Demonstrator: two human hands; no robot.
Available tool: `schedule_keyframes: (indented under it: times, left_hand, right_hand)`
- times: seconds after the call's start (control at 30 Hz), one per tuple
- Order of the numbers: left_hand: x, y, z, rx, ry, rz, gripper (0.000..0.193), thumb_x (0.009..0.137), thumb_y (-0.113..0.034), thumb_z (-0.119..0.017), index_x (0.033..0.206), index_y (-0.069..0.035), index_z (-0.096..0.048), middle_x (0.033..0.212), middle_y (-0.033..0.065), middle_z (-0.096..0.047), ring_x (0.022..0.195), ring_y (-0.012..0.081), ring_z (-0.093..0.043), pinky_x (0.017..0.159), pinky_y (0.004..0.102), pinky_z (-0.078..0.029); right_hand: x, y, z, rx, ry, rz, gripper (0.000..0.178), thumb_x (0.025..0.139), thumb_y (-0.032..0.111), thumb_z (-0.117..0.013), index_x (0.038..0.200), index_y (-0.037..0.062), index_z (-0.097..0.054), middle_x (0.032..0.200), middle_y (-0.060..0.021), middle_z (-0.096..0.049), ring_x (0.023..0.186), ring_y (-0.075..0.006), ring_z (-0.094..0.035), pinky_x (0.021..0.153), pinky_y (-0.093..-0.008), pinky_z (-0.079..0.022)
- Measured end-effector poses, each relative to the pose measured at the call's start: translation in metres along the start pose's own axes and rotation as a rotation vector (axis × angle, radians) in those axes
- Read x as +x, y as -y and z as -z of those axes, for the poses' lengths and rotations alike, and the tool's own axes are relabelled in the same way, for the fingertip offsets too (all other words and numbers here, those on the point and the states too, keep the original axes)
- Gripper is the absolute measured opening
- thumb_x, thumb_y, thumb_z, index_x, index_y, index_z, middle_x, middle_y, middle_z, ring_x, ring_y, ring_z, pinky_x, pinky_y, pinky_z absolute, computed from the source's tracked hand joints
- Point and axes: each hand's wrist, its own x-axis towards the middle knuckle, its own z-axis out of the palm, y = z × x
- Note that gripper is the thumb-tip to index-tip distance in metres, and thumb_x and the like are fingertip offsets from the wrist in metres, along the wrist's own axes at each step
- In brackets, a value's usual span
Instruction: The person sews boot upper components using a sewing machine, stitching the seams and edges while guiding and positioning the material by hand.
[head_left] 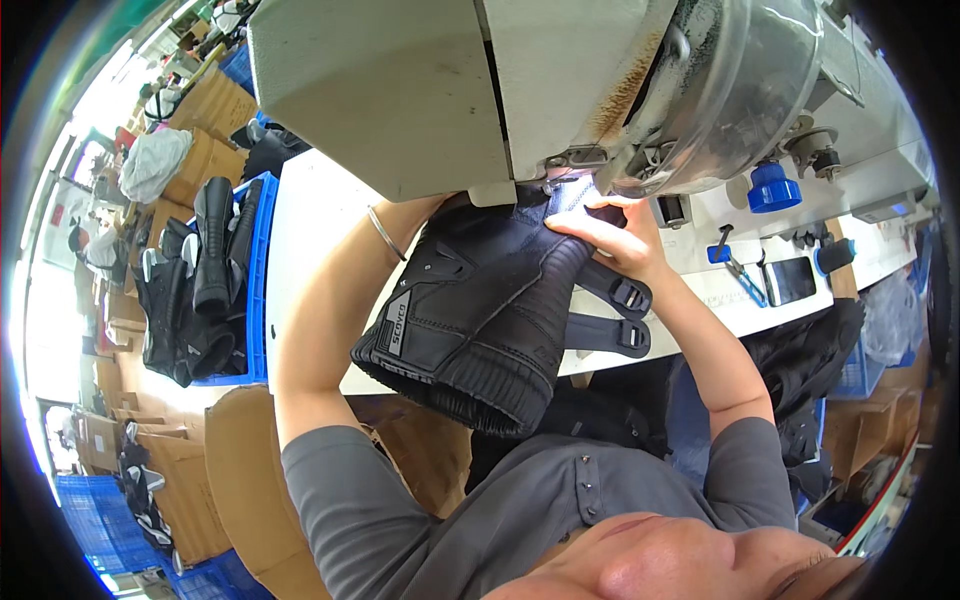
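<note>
A black boot upper with a ribbed, elastic opening lies under the head of a pale sewing machine, its open end toward me. Two black straps with buckles stick out from its right side. My right hand grips the upper's far edge beside the lit needle area, thumb on top and other fingers partly hidden. My left forearm, with a bangle at the wrist, reaches along the upper's left side. The fingers of my left hand are hidden behind the upper and the machine head.
A blue crate of black boot uppers stands left of the white table. Right of the machine lie a phone, blue-handled snips and a blue knob. An open cardboard box is below at left.
</note>
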Motion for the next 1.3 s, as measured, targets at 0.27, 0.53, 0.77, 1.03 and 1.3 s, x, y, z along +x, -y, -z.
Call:
schedule_keyframes:
  times: [0.27, 0.53, 0.77, 1.03, 1.3]
  left_hand:
    - [-0.002, 0.004, -0.003, 0.016, -0.041, -0.016, 0.037, 0.097, -0.015, -0.051, 0.131, 0.001, -0.051, 0.131, 0.0198, -0.053, 0.118, 0.0277, -0.055, 0.097, 0.0379, -0.047]
    - [0.008, 0.008, -0.005, 0.026, -0.114, -0.046, 0.037, 0.097, -0.015, -0.051, 0.131, 0.001, -0.05, 0.131, 0.0195, -0.053, 0.118, 0.0272, -0.055, 0.098, 0.0377, -0.047]
    - [0.004, 0.012, -0.009, 0.05, -0.16, -0.058, 0.038, 0.098, -0.015, -0.05, 0.132, 0.002, -0.05, 0.131, 0.0192, -0.053, 0.118, 0.0268, -0.055, 0.098, 0.0376, -0.047]
    - [0.004, 0.011, -0.015, 0.086, -0.184, -0.066, 0.038, 0.098, -0.015, -0.05, 0.132, 0.002, -0.049, 0.132, 0.0189, -0.053, 0.118, 0.0264, -0.055, 0.098, 0.0375, -0.047]
    - [0.005, 0.012, -0.014, 0.122, -0.208, -0.057, 0.038, 0.098, -0.015, -0.049, 0.132, 0.002, -0.048, 0.132, 0.0186, -0.053, 0.118, 0.0259, -0.055, 0.098, 0.0373, -0.047]
  right_hand:
    - [0.012, 0.014, 0.021, -0.036, -0.047, 0.046, 0.053, 0.054, 0.004, -0.073, 0.106, 0.0178, -0.075, 0.101, -0.0004, -0.07, 0.09, -0.0239, -0.056, 0.086, -0.0359, -0.045]
    - [0.017, 0.013, 0.024, -0.054, -0.018, 0.112, 0.052, 0.054, 0.006, -0.073, 0.105, 0.0174, -0.075, 0.097, -0.0016, -0.072, 0.087, -0.0264, -0.059, 0.081, -0.0376, -0.049]
    - [0.016, -0.012, 0.022, -0.033, 0.144, 0.129, 0.048, 0.064, 0.007, -0.075, 0.111, 0.012, -0.07, 0.101, -0.0018, -0.073, 0.088, -0.0207, -0.072, 0.082, -0.0322, -0.057]
    - [0.01, -0.019, 0.024, 0.003, 0.218, 0.111, 0.05, 0.067, 0.001, -0.07, 0.116, 0.0088, -0.068, 0.106, -0.0042, -0.072, 0.093, -0.0226, -0.071, 0.083, -0.0306, -0.056]
    - [0.014, -0.015, 0.024, 0.393, 0.272, -0.118, 0.063, 0.075, 0.007, -0.07, 0.13, 0.0365, -0.059, 0.115, 0.0041, -0.067, 0.105, -0.021, -0.058, 0.105, -0.041, -0.029]
